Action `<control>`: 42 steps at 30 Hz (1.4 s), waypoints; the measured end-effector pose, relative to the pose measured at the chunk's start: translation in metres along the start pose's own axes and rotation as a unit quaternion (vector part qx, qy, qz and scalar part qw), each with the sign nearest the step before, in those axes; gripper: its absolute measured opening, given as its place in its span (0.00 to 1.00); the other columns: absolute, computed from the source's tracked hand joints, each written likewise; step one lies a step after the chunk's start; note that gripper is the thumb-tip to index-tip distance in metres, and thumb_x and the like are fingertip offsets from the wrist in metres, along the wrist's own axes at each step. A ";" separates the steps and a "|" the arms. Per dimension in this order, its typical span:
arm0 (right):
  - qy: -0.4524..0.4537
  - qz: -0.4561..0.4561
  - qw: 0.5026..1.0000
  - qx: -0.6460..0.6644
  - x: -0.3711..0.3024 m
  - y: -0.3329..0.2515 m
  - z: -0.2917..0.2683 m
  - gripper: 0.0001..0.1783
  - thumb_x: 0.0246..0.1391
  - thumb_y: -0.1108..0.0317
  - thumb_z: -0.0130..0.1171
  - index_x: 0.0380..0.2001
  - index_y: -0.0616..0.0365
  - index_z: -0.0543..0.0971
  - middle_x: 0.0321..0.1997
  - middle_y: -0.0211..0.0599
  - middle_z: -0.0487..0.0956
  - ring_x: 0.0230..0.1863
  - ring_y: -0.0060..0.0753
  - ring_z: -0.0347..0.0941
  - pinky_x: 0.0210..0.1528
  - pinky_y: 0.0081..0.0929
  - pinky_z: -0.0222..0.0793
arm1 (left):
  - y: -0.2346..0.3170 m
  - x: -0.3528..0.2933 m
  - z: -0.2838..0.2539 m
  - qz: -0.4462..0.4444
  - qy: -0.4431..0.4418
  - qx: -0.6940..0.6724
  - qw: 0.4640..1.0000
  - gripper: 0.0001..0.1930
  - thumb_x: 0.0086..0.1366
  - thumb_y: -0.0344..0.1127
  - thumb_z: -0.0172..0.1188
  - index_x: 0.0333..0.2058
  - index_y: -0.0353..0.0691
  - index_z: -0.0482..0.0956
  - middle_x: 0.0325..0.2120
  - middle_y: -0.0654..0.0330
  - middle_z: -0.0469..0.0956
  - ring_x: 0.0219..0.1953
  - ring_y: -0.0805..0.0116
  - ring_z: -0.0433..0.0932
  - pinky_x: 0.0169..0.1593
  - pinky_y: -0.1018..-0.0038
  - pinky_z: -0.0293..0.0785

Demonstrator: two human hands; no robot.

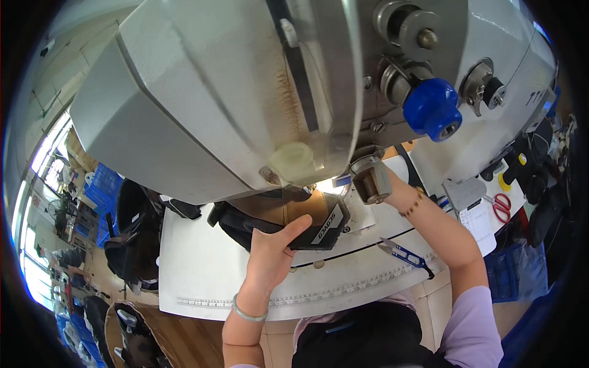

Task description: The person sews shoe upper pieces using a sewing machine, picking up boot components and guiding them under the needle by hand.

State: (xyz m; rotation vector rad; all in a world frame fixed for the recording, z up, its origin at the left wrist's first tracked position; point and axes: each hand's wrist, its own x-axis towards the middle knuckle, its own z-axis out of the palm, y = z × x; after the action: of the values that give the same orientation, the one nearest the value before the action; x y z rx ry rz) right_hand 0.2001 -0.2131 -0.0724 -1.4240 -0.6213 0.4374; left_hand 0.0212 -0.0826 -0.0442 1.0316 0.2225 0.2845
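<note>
A large white sewing machine head point(215, 92) hangs over the work, with a blue knob point(432, 109) on its metal front. Under it lies a black and tan sewn piece point(251, 207) with a stitched seam and a pale printed label. My left hand point(274, 254) grips its near edge, thumb on top and fingers hidden beneath. My right hand point(397, 189) reaches behind a metal machine part point(370, 180); its fingers are hidden, so what it touches cannot be seen. A lamp lights the sewing area.
Blue-handled thread snips point(405, 254) lie on the white table point(202, 270), above a printed ruler scale point(343, 291). Red-handled scissors point(501, 207) are at the right. Black sewn goods point(132, 233) pile up left, beside blue crates point(105, 187). A cardboard box point(178, 337) stands lower left.
</note>
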 end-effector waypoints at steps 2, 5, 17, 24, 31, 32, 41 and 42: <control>-0.035 0.032 0.999 -0.012 0.018 0.010 0.002 0.05 0.44 0.76 0.48 0.25 0.68 0.69 0.23 0.38 0.71 0.23 0.21 0.64 0.23 0.20 0.60 | 0.002 -0.001 0.002 -0.013 -0.014 0.004 1.000 0.17 0.54 0.21 0.59 0.44 0.32 0.71 0.38 0.58 0.75 0.41 0.71 0.75 0.45 0.78 0.71; 0.010 0.105 0.992 0.070 0.038 0.023 0.020 0.02 0.42 0.78 0.49 0.22 0.66 0.68 0.21 0.34 0.68 0.21 0.21 0.64 0.19 0.22 0.59 | 0.005 0.002 0.001 0.001 -0.015 0.035 0.999 0.18 0.53 0.19 0.59 0.44 0.32 0.70 0.39 0.58 0.75 0.41 0.71 0.75 0.46 0.77 0.70; 0.123 0.013 0.962 0.243 -0.002 0.001 0.030 0.02 0.43 0.79 0.48 0.21 0.61 0.68 0.20 0.29 0.67 0.20 0.18 0.62 0.18 0.20 0.56 | 0.009 0.002 0.008 -0.033 -0.018 -0.017 0.999 0.14 0.57 0.22 0.55 0.44 0.31 0.71 0.38 0.57 0.76 0.41 0.67 0.75 0.45 0.71 0.73; 0.124 -0.032 0.963 0.239 -0.017 -0.012 0.036 0.03 0.43 0.79 0.47 0.20 0.60 0.68 0.19 0.26 0.67 0.19 0.15 0.61 0.18 0.18 0.55 | 0.003 0.002 0.014 0.012 -0.024 0.058 0.998 0.13 0.59 0.24 0.50 0.43 0.27 0.68 0.36 0.50 0.76 0.37 0.56 0.78 0.36 0.69 0.78; 0.098 -0.042 0.963 0.248 -0.024 -0.017 0.043 0.05 0.44 0.79 0.46 0.19 0.58 0.68 0.19 0.23 0.67 0.18 0.12 0.59 0.18 0.17 0.54 | 0.009 0.017 -0.002 0.012 -0.081 0.064 0.995 0.13 0.56 0.23 0.53 0.41 0.26 0.69 0.33 0.49 0.76 0.32 0.57 0.79 0.31 0.71 0.76; 0.091 -0.041 0.963 0.248 -0.025 -0.018 0.043 0.05 0.44 0.79 0.46 0.19 0.58 0.68 0.19 0.23 0.67 0.18 0.12 0.59 0.19 0.16 0.54 | 0.010 0.019 -0.005 -0.002 -0.089 0.056 0.994 0.13 0.56 0.23 0.55 0.41 0.27 0.71 0.32 0.50 0.77 0.32 0.58 0.79 0.32 0.71 0.75; 0.150 -0.105 0.958 0.221 -0.038 -0.024 0.054 0.03 0.50 0.75 0.49 0.28 0.59 0.73 0.26 0.23 0.73 0.26 0.09 0.65 0.27 0.13 0.60 | 0.014 0.041 -0.026 -0.025 -0.151 0.043 0.987 0.11 0.54 0.25 0.57 0.35 0.24 0.74 0.28 0.47 0.77 0.28 0.54 0.79 0.26 0.71 0.72; 0.149 -0.118 0.958 0.216 -0.037 -0.022 0.054 0.04 0.50 0.75 0.49 0.29 0.59 0.73 0.27 0.23 0.73 0.27 0.09 0.65 0.28 0.13 0.60 | 0.013 0.042 -0.027 -0.022 -0.158 0.038 0.986 0.11 0.54 0.25 0.57 0.35 0.24 0.74 0.28 0.47 0.77 0.28 0.54 0.79 0.26 0.71 0.72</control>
State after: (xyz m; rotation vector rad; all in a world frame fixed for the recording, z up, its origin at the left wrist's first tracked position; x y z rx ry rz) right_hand 0.1352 -0.1973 -0.0535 -0.9568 -0.4118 0.1485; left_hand 0.0507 -0.0407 -0.0482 1.1298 -0.0309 0.0695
